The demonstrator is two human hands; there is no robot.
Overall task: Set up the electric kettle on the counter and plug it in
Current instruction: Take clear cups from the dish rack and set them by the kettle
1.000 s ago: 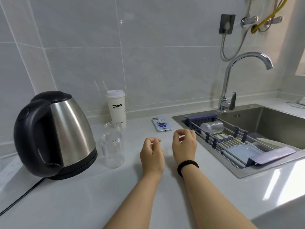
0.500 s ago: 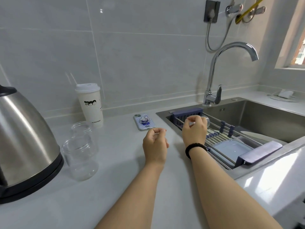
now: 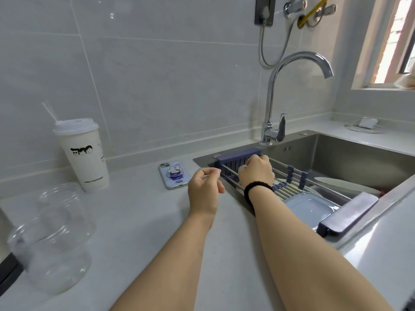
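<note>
Left hand [image 3: 204, 191] clenched empty, right hand [image 3: 256, 171] curled over the rack [image 3: 238, 159], hold unclear; plugging in likely needs the socket [image 3: 264, 10] above.

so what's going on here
A person's right hand reaches over the dish rack set across the sink, curled downward; whether it grips anything is hidden. The left hand hovers curled above the counter near a phone, holding nothing visible. Neither hand is on a kettle, which isn't clearly in view.
</note>
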